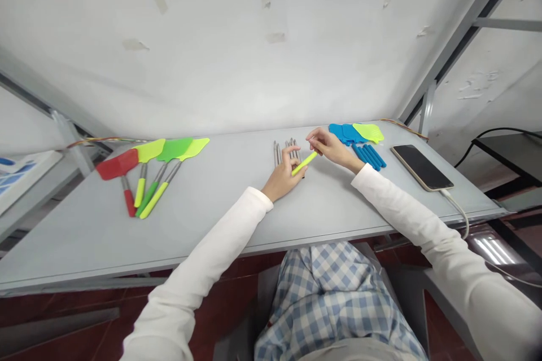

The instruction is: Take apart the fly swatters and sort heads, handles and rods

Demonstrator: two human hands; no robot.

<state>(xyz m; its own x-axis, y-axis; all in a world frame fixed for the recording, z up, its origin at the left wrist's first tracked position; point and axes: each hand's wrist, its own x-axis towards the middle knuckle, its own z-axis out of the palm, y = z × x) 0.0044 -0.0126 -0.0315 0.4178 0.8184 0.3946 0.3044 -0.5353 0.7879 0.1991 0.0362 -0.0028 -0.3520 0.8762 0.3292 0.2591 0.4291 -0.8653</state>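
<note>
My left hand (284, 176) is closed around the lower part of a slim yellow-green handle (305, 163), held at a slant just above the table. At the handle's upper end, my right hand (332, 146) has its fingers bent in a pinch. Whether those fingertips also hold a thin part is too small to tell. Beyond my left hand lie several slim metal rods (277, 152), partly covered by its fingers. To the right of my right hand, several blue handles (369, 156) lie side by side. Flat blue heads (344, 133) and a yellow-green head (371, 132) rest behind them.
On the left lie paddle-headed tools with metal shafts: a red one (118, 165), a green one (175, 149) and two yellow-green ones. A phone (422, 167) with a white cable (455, 199) lies at the right. The white wall (237, 56) closes off the table's back.
</note>
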